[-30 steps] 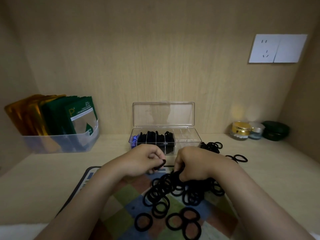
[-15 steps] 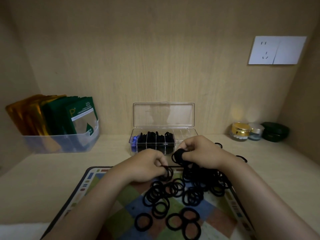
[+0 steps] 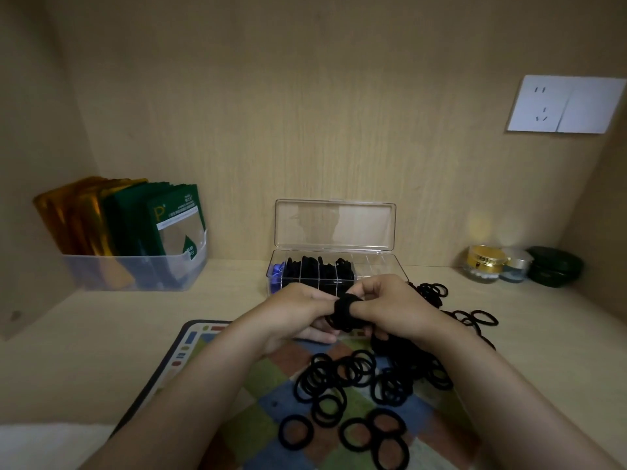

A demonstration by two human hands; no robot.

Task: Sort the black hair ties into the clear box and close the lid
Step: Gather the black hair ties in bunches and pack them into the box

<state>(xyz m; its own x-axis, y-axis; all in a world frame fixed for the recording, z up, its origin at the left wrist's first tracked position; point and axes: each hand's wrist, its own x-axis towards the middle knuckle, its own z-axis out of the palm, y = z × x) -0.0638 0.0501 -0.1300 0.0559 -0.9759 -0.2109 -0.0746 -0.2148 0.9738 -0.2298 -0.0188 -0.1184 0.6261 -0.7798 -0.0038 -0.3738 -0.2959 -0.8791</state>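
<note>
L hand (image 3: 298, 312) & R hand (image 3: 393, 308): fingers (image 3: 371, 288) clamped on black hair-tie bundle (image 3: 344, 310), just before clear box (image 3: 385, 268) front edge; lid (image 3: 336, 225) upright; bare surface (image 3: 118, 334) to the left.

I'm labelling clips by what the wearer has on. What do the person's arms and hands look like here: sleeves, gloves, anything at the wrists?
The left grip and right grip are bare hands, no gloves. No watch or bracelet shows at either wrist. The left forearm and right forearm are bare right to the picture's lower edge; no sleeve is in view.
</note>
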